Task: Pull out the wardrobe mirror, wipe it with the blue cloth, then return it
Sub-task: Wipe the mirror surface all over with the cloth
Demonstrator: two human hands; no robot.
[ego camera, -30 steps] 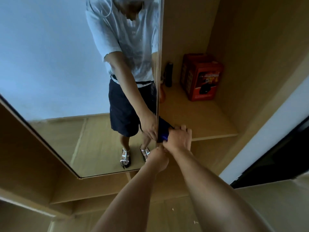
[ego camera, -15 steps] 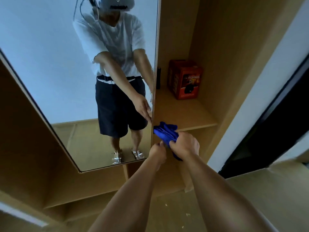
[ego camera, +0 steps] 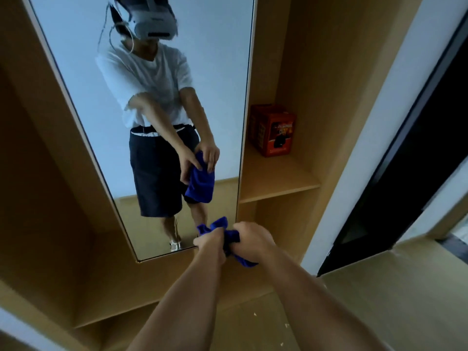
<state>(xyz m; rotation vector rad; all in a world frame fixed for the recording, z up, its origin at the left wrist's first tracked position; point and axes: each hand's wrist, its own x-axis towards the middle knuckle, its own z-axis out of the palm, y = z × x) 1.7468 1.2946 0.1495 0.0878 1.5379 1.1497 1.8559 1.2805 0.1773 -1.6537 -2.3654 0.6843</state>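
Observation:
The tall wardrobe mirror [ego camera: 76,59] stands pulled out in front of me, its right edge beside the open shelves. It reflects a person in a white shirt and dark shorts holding the cloth. A bunched blue cloth [ego camera: 215,228] is held in front of the mirror's lower right corner. My left hand [ego camera: 209,243] grips its left part and my right hand [ego camera: 253,240] grips its right part; a blue end hangs below my right hand.
A red box [ego camera: 274,133] sits at the back of a wooden shelf [ego camera: 276,178] right of the mirror. Wooden wardrobe panels surround the mirror. A white wall edge [ego camera: 354,158] and a dark doorway [ego camera: 415,158] lie to the right. The floor is below.
The cloth came off the mirror's right edge and both hands drew back and down with it. My left hand now grips it too. The view tilted up, showing more of the mirror.

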